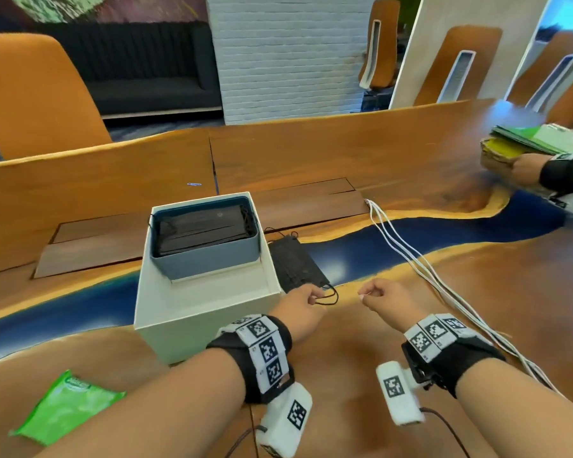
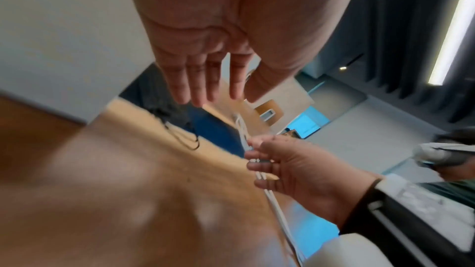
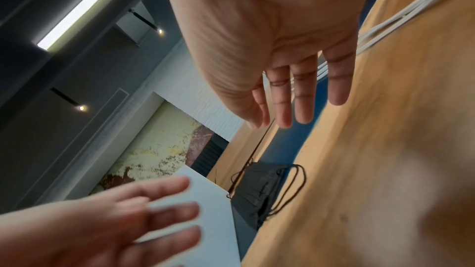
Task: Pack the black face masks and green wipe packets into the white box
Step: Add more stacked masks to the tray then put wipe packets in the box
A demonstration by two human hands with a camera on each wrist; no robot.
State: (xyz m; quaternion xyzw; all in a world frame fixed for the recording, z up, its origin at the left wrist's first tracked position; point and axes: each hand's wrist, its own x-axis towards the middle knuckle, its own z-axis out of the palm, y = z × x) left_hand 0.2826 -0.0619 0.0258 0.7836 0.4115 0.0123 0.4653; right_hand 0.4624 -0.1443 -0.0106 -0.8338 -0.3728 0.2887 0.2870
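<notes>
The white box (image 1: 166, 312) stands open on the wooden table; a blue-grey inner tray (image 1: 212, 262) in its far half holds stacked black face masks (image 1: 201, 229). More black masks (image 1: 295, 264) lie on the table just right of the box, ear loops trailing towards me. My left hand (image 1: 311, 299) hovers at those loops, fingers relaxed and holding nothing (image 2: 205, 88). My right hand (image 1: 366, 297) hovers a little further right, also empty (image 3: 295, 98). One green wipe packet (image 1: 67, 408) lies at the near left.
White cables (image 1: 411, 256) run across the table to the right of my right hand. At the far right another person's hand (image 1: 526, 170) holds a stack of green packets (image 1: 540, 140). Orange chairs stand beyond the table.
</notes>
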